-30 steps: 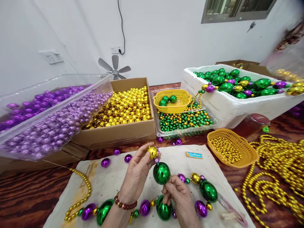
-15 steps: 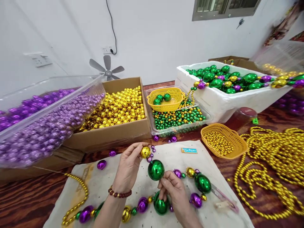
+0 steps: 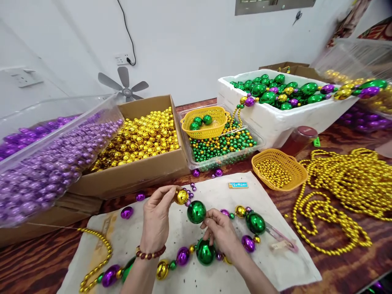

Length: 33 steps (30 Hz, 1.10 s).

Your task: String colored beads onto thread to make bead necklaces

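My left hand point(image 3: 157, 220), with a dark bead bracelet at its wrist, pinches a shiny gold bead point(image 3: 183, 197) between thumb and fingertips. A small purple bead point(image 3: 188, 203) sits between that and a large green bead point(image 3: 196, 212). My right hand point(image 3: 222, 232) is closed at the green bead's lower right edge; any thread in those fingertips is hidden. Below, on the white cloth point(image 3: 211, 281), curves a strand with a purple bead point(image 3: 183, 256), another large green bead point(image 3: 206, 251) and gold ones. My right hand partly covers it. Several tiny purple beads point(image 3: 192, 188) lie just beyond the gold one.
Behind stand a clear bin of purple beads point(image 3: 55, 171), a cardboard box point(image 3: 134, 173) of gold beads and a foam box point(image 3: 294, 116) of green ones. An orange basket point(image 3: 298, 175) and gold bead chains point(image 3: 343, 188) lie right. A pink-handled cutter point(image 3: 283, 239) rests on the cloth.
The whole view has shifted, so most things appear a little further left and higher. Both hands keep their hold around the gold and green beads, with hardly any movement between them.
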Each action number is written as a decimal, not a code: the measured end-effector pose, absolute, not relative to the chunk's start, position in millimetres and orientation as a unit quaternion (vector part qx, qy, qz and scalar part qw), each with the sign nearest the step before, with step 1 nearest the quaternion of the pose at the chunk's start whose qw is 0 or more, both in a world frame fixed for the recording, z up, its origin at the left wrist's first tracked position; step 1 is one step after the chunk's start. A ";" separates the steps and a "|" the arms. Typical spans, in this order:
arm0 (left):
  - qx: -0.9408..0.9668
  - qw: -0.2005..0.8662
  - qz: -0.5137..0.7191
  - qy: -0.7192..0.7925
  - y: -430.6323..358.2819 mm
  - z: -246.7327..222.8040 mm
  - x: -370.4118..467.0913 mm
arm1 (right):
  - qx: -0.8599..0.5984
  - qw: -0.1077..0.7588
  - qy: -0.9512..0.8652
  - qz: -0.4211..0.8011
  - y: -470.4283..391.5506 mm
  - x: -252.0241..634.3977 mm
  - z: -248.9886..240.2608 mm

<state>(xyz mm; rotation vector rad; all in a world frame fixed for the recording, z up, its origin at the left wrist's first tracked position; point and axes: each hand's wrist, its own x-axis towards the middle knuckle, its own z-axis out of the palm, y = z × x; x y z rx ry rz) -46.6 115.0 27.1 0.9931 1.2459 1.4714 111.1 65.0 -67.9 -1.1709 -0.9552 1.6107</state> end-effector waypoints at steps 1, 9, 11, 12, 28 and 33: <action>0.416 0.455 0.597 0.514 113.6 27.6 -45.7 | -0.480 0.440 -0.398 0.646 65.9 112.5 -68.6; 0.522 0.316 0.551 0.569 102.3 37.8 -33.1 | -0.545 0.350 -0.542 0.536 65.7 135.2 -56.5; 0.530 0.312 0.545 0.570 101.0 39.6 -32.4 | -0.551 0.333 -0.581 0.498 68.9 143.5 -46.7; 0.532 0.314 0.544 0.568 100.5 40.5 -32.6 | -0.552 0.328 -0.599 0.478 71.7 147.1 -40.7; 0.528 0.336 0.568 0.534 102.9 47.7 -44.4 | -0.389 0.265 -0.777 0.419 143.7 107.0 -9.9; 0.467 0.429 0.563 0.531 103.0 17.8 -59.6 | -0.351 0.286 -0.752 0.480 146.5 109.6 -12.4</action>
